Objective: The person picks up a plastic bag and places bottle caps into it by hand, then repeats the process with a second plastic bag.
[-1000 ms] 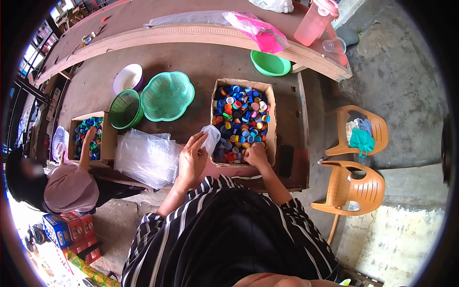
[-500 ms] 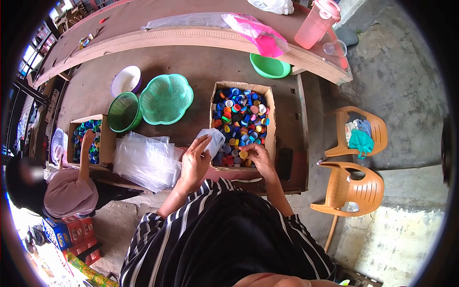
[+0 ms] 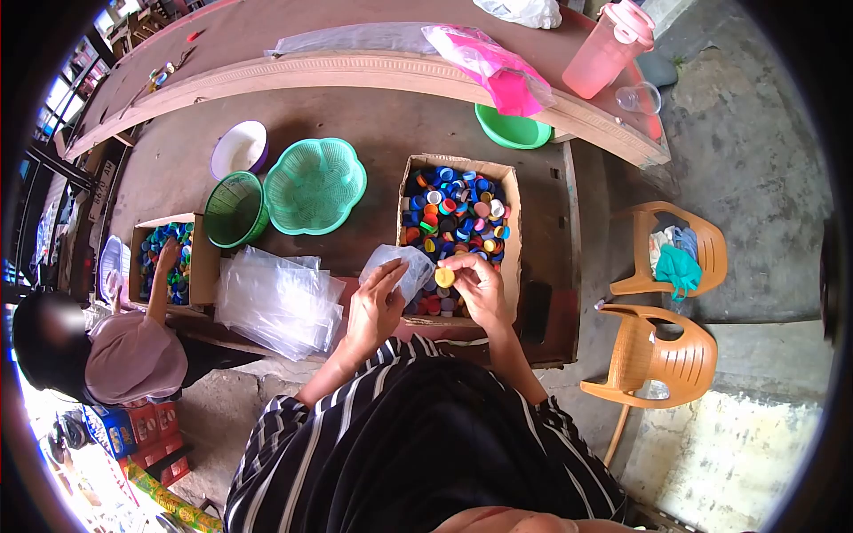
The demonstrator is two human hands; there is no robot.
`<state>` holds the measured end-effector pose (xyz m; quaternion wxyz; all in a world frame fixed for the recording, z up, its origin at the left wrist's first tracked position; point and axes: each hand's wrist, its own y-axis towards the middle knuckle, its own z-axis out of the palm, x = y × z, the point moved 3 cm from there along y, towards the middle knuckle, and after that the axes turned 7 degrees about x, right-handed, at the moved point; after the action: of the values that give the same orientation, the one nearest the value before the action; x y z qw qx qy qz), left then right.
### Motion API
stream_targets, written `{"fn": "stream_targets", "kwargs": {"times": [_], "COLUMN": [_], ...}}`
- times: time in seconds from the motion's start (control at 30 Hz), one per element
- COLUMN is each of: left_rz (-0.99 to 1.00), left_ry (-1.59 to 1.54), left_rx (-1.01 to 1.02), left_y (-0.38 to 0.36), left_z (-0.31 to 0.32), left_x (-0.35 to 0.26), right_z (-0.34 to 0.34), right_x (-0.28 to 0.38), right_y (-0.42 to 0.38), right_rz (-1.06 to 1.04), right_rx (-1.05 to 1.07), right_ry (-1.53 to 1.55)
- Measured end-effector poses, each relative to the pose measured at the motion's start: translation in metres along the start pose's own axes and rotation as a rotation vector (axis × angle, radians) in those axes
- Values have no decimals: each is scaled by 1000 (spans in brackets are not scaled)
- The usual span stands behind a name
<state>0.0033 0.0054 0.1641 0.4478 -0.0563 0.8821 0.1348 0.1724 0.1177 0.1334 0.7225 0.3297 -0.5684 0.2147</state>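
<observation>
Right hand (image 3: 480,289) grips a yellow bottle cap (image 3: 444,277) at the mouth of a clear plastic bag (image 3: 402,266) held by the left hand (image 3: 375,306), frame centre.

The cap is a small round disc, pinched closed between the right thumb and fingertips, just beside the bag opening. The bag is thin, crinkled film, bunched in the closed left grip; its contents cannot be made out. Behind both hands stands a cardboard box (image 3: 508,233), open-topped, filled with hard plastic caps in blue, red, yellow and white; the hands hide its near edge. Left of centre, a stack of glossy clear bags (image 3: 277,300) lies on the brown counter (image 3: 382,133). Two ribbed green baskets (image 3: 313,182) sit at upper left. At far left, another person's hand (image 3: 167,253) reaches into a second box (image 3: 197,265), partly cut off.
</observation>
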Motion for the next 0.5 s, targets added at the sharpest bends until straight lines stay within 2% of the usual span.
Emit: {"fn": "stream_targets", "kwargs": {"times": [0.03,0.1,0.13,0.23,0.27,0.37,0.43,0.5], "left_rz": [12,12,0,-8,-7,-90,-122,-68], "left_ry": [3,-4,-14,-16,-12,-130,-262,-521], "left_rx": [-2,-5,-5,-46,-66,-77,-110,-145], "left_y": [1,3,4,8,10,16,18,21], "left_z": [1,1,0,-8,-13,-35,-48,-60], "left_x": [-1,-1,0,2,3,0,8,11], "right_z": [7,21,30,27,22,0,-14,-19], "right_x": [6,27,49,46,41,24,-4,-31], "right_y": [7,19,26,33,32,30,21,9], "right_rz": [-36,5,-59,-103,-62,-11,90,228], "right_rx": [6,41,89,32,-18,-118,-135,-125], "right_ry": [-19,-280,-510,-496,-383,-390,-335,-211]}}
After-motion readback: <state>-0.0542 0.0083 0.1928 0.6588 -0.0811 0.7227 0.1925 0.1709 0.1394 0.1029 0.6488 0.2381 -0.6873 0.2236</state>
